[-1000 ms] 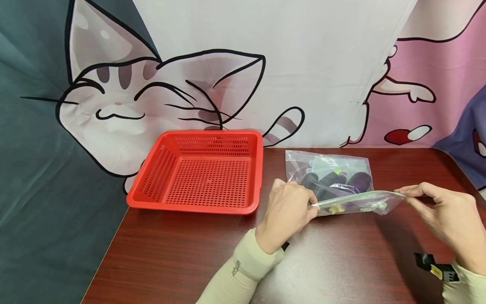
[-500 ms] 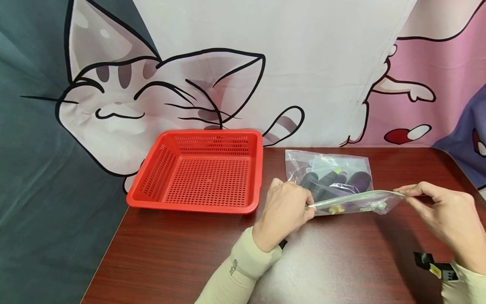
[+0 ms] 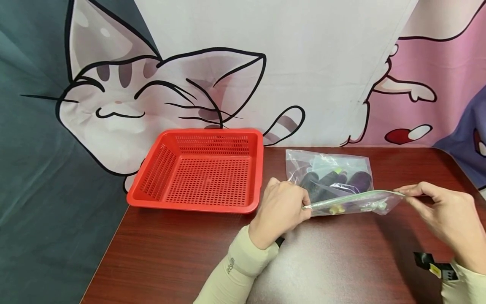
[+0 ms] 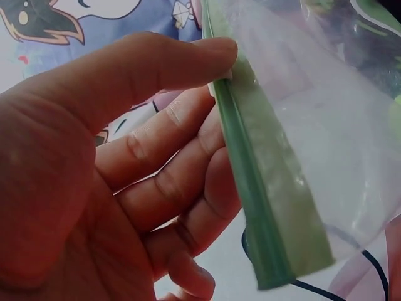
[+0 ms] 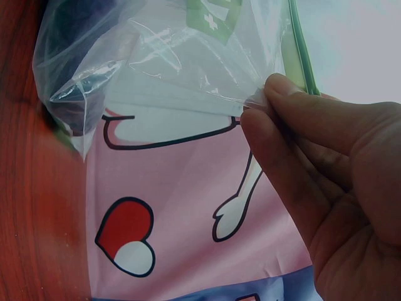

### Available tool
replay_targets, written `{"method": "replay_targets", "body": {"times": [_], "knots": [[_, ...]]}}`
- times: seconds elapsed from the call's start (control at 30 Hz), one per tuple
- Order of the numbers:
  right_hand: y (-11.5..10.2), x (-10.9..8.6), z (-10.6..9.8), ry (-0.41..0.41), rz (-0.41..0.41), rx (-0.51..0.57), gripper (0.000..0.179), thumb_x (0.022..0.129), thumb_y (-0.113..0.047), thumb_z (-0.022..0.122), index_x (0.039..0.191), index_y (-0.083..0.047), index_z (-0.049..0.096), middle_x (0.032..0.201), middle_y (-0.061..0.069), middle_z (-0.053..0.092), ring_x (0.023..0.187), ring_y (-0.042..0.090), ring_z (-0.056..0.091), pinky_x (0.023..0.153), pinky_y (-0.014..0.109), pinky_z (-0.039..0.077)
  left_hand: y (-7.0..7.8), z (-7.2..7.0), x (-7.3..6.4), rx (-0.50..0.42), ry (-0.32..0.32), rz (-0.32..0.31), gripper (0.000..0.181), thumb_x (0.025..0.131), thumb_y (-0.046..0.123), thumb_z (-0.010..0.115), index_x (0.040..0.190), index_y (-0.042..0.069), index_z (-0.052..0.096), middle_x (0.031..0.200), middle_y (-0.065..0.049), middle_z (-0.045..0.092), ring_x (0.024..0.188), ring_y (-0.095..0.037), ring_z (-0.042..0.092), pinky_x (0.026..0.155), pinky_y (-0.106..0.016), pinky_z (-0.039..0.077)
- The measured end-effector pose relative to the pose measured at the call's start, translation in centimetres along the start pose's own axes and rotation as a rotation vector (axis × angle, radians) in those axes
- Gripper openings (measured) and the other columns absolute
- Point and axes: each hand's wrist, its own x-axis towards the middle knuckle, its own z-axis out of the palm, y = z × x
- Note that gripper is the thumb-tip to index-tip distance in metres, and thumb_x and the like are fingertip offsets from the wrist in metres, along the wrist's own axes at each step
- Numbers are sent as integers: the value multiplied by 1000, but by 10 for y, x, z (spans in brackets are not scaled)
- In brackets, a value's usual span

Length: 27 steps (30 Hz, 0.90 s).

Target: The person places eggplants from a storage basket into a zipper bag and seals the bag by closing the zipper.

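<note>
A clear zip bag with a green zip strip stands on the table, its mouth toward me. Several dark purple eggplants show through the plastic. At the bag's left end, my left hand pinches the zip; in the left wrist view the thumb lies over a small whitish piece on the strip. My right hand pinches the opposite top corner between thumb and forefinger, as the right wrist view also shows. A yellowish piece sits low in the bag, its kind unclear.
To the left of the bag, a red perforated plastic basket rests on the dark wooden table. Behind the table hangs a cartoon-printed cloth. The table's left edge slants toward me.
My left hand has slid a little to the left along the zip, baring more of the strip. The right hand and the basket have stayed in place.
</note>
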Motion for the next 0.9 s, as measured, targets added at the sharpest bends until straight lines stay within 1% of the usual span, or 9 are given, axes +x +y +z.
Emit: {"method": "replay_targets", "body": {"times": [0.13,0.2,0.33,0.63,0.67,0.73,0.77,0.87,0.9], "knots": [[0,0,0,0,4,2,36,59,17,85,81,-8,73,102,-58,42,80,-31,44,55,6,38,-2,0,0,1,-1,-3,4,73,31,79,74,34,77,62,23,62,63,0,59,65,-26,32],[1,0,0,1,2,0,36,59,17,84,81,-8,73,103,-58,42,79,-31,44,53,7,37,-3,-1,-1,-3,-7,-5,4,73,30,79,72,34,76,61,22,62,62,0,59,65,-26,33],[1,0,0,2,-9,-7,35,61,17,83,82,-9,73,103,-57,41,74,-29,43,50,10,34,-5,-2,-1,-5,-34,-1,4,72,31,79,70,34,76,58,22,60,59,0,57,64,-27,33],[3,-1,0,11,3,-9,33,61,16,83,81,-9,73,103,-58,41,72,-28,43,49,10,33,-9,-6,-2,-5,-73,6,5,71,31,80,69,34,76,58,22,59,57,-1,56,62,-27,32],[3,-1,0,13,4,-9,33,61,16,83,81,-9,74,101,-55,45,72,-28,44,49,11,33,-9,-7,-2,-8,-77,5,6,71,31,80,69,34,76,57,22,58,56,-1,55,62,-27,32],[5,-1,0,13,3,-14,31,63,14,83,81,-9,74,101,-54,46,73,-28,43,49,11,33,-10,-8,-2,-14,-82,8,7,71,30,80,68,34,75,55,22,57,55,-1,54,62,-28,32],[5,-1,0,15,0,-19,31,63,14,83,81,-9,74,99,-48,52,72,-28,43,49,12,32,-11,-8,-2,-17,-85,8,8,71,30,80,67,34,75,54,22,56,54,0,53,62,-28,32],[6,-1,0,12,2,-21,31,63,13,83,81,-10,74,98,-47,53,70,-26,44,48,12,33,-12,-8,-3,-27,-94,8,10,71,30,81,65,34,73,52,23,53,52,0,51,63,-28,33],[6,-1,0,9,1,-25,31,63,13,83,81,-10,74,99,-51,49,69,-26,44,48,12,33,-12,-8,-3,-28,-99,7,11,70,31,81,64,34,72,51,23,53,52,-1,50,63,-29,33]]}}
